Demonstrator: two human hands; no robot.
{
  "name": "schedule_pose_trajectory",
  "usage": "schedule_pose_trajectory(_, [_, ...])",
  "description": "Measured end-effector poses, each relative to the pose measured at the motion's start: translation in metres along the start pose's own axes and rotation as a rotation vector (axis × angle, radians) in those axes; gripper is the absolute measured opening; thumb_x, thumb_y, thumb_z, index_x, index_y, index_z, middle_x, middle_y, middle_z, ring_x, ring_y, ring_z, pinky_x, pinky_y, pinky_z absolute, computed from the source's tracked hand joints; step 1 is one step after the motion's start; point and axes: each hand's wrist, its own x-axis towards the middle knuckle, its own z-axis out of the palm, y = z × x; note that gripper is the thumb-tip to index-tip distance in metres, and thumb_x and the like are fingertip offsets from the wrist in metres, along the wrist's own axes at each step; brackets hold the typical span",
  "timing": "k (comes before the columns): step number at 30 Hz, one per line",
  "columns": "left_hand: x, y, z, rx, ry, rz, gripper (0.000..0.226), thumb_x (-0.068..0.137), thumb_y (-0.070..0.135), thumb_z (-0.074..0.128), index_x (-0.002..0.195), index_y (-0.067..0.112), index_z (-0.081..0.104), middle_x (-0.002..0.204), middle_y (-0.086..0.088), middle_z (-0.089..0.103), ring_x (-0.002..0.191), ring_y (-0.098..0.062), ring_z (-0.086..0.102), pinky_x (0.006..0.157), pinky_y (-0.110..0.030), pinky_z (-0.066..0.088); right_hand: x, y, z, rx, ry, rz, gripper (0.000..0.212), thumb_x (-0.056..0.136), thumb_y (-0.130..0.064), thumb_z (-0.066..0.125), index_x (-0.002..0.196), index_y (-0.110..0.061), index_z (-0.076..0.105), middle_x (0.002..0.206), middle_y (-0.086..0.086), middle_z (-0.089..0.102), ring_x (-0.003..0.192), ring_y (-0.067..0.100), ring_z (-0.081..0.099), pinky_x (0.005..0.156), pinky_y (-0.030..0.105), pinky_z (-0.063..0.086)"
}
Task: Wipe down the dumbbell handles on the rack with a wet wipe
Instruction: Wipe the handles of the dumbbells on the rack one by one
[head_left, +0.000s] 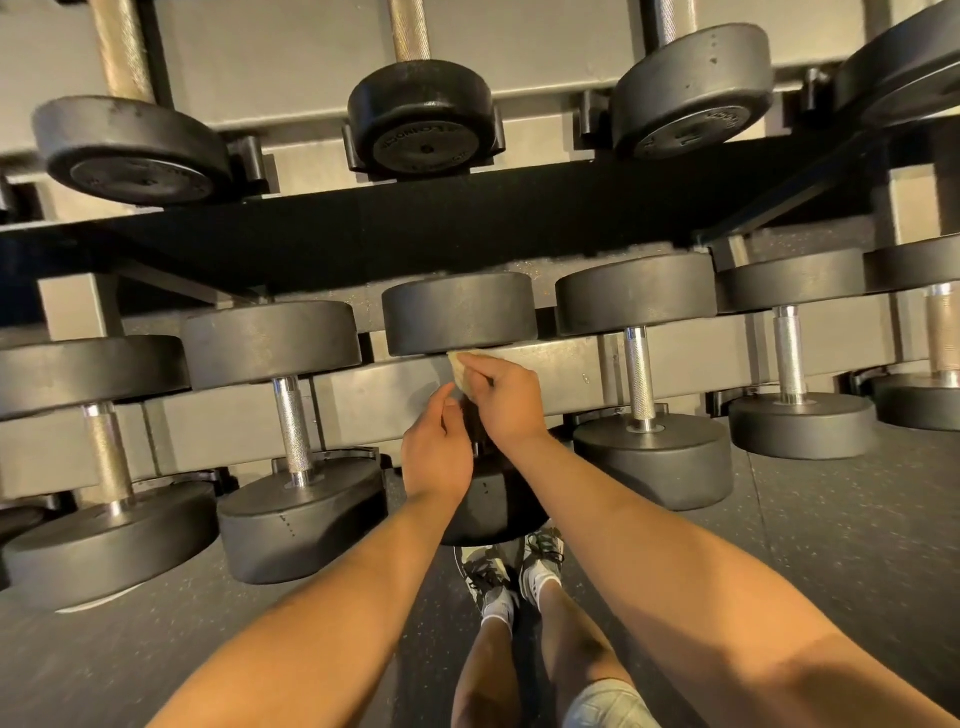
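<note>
I read us mid-task: right hand (506, 400) pinches the wet wipe (460, 370) at the hidden handle's far end on the middle dumbbell (460, 314) of the rack's (208, 421) lower tier, left hand (435, 457) close alongside, grip unclear; can't tell which other handles are done.

**Wet wipe** (460, 370): pale, crumpled, pinched in the right hand (506, 400) just under the far head of the centre dumbbell (460, 314). That dumbbell's handle is hidden from view.

**Lower-tier dumbbells:** black round heads and knurled silver handles (639, 374). They lie side by side across the grey rack (561, 364).

**Upper-tier dumbbells** (421, 119): same kind, with duller handles.
</note>
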Motion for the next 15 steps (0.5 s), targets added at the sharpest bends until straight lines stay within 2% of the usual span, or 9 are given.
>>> schedule_pose_trajectory(2, [0.0,0.0,0.0,-0.002,0.01,-0.001,0.041,0.109,0.04,0.031,0.145,0.035,0.049,0.126,0.0,0.066,0.104,-0.014,0.057,0.095,-0.033,0.047,0.004,0.002,0.005,-0.035,-0.017,0.005,0.03,0.1,-0.009,0.056,0.128,-0.015,0.067,0.125,0.003,0.069,0.112,0.011,0.06,0.098,0.013,0.039])
schedule_pose_trajectory(5, [-0.001,0.001,0.0,-0.003,0.02,0.001,0.039,0.109,0.039,0.031,0.143,0.034,0.051,0.117,0.001,0.066,0.096,-0.012,0.057,0.086,-0.029,0.044,-0.004,0.016,0.007,-0.068,-0.072,0.04,0.032,0.101,-0.013,0.057,0.13,-0.021,0.066,0.124,0.002,0.069,0.111,0.015,0.063,0.096,0.016,0.043])
schedule_pose_trajectory(8, [-0.003,0.004,-0.001,0.004,0.032,0.017,0.037,0.109,0.034,0.03,0.133,0.033,0.058,0.105,0.005,0.065,0.084,-0.007,0.056,0.079,-0.025,0.038,-0.014,0.029,0.003,-0.112,-0.119,0.046,0.032,0.1,-0.015,0.059,0.129,-0.024,0.067,0.126,0.002,0.069,0.113,0.018,0.064,0.102,0.028,0.049])
schedule_pose_trajectory(12, [-0.008,-0.003,-0.002,0.049,0.043,-0.008,0.034,0.108,0.032,0.03,0.12,0.031,0.062,0.094,0.006,0.065,0.089,-0.019,0.061,0.075,-0.03,0.041,-0.027,0.034,-0.001,-0.171,-0.167,0.093,0.031,0.099,-0.017,0.06,0.126,-0.029,0.069,0.127,0.003,0.069,0.114,0.023,0.065,0.101,0.04,0.052])
schedule_pose_trajectory(14, [-0.014,-0.015,-0.001,0.107,0.023,-0.015,0.035,0.107,0.033,0.033,0.122,0.03,0.064,0.103,0.001,0.071,0.096,-0.024,0.064,0.078,-0.033,0.047,-0.033,0.032,-0.005,-0.205,-0.207,0.159,0.029,0.098,-0.021,0.06,0.122,-0.032,0.071,0.127,0.002,0.069,0.114,0.023,0.064,0.105,0.044,0.048])
schedule_pose_trajectory(15, [-0.017,-0.02,-0.001,0.116,0.015,-0.009,0.035,0.107,0.032,0.035,0.125,0.028,0.065,0.109,-0.003,0.072,0.099,-0.024,0.065,0.082,-0.034,0.049,-0.036,0.031,-0.006,-0.26,-0.225,0.183,0.027,0.098,-0.024,0.059,0.12,-0.035,0.072,0.127,-0.001,0.069,0.118,0.022,0.061,0.112,0.047,0.04])
